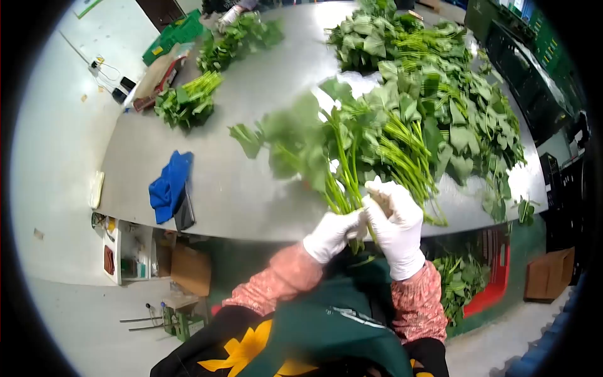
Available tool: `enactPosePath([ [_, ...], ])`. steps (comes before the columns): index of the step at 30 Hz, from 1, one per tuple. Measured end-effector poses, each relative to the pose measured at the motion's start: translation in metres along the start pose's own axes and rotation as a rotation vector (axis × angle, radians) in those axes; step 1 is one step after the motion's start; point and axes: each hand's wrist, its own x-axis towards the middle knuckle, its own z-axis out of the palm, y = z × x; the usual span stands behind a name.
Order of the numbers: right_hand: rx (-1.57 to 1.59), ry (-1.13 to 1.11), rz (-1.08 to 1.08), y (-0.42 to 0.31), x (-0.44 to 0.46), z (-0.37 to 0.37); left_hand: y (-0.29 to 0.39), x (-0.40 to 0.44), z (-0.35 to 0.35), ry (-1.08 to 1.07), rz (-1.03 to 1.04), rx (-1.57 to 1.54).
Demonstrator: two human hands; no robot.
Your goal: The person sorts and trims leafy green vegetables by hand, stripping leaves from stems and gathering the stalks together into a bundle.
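Observation:
My left hand (333, 235), in a white glove, is closed around the lower stems of a bunch of leafy greens (342, 147). The bunch points away from me over the table's near edge, its leaves at left smeared by motion. Right beside it, my gloved right hand (399, 226) has its fingers curled and pinched at the stem ends, touching the left hand. Just beyond lies a large heap of the same greens (452, 107), stems partly toward me.
On the metal table (251, 195) lie a blue cloth (169, 187), a dark flat object (184, 212) and a separate bunch (188, 100). A gloved hand of another person (229, 17) touches greens at the far side. A red crate (496, 283) with greens stands below the edge.

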Motion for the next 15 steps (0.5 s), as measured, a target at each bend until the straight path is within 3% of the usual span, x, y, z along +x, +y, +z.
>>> enactPosePath([
  [3, -0.247, 0.009, -0.154, -0.006, 0.014, 0.01, 0.003, 0.001, 0.015, 0.039, 0.255, 0.344],
  [4, -0.264, 0.011, -0.179, -0.002, 0.016, 0.015, 0.002, 0.003, 0.009, -0.02, 0.453, 0.385],
  [6, -0.139, 0.039, -0.124, -0.003, 0.014, 0.017, 0.004, -0.002, 0.0, -0.018, 0.132, 0.244],
  [7, -0.089, 0.044, -0.039, 0.005, 0.008, 0.017, 0.001, -0.002, -0.001, 0.005, 0.071, 0.191],
  [10, 0.21, 0.017, 0.283, 0.02, -0.004, 0.01, 0.004, -0.002, -0.004, -0.137, 0.015, 0.144],
  [12, 0.453, -0.002, 0.454, 0.012, -0.007, 0.0, 0.006, -0.008, 0.002, -0.038, -0.041, 0.069],
  [13, 0.554, 0.127, 0.465, 0.003, -0.01, 0.008, 0.011, -0.007, 0.006, 0.042, -0.079, -0.018],
  [14, 0.577, 0.055, 0.53, -0.009, -0.011, -0.001, 0.015, -0.005, 0.004, 0.078, -0.095, -0.022],
  [15, 0.51, 0.104, 0.442, -0.006, -0.018, 0.0, 0.019, -0.008, 0.001, 0.015, -0.045, -0.056],
])
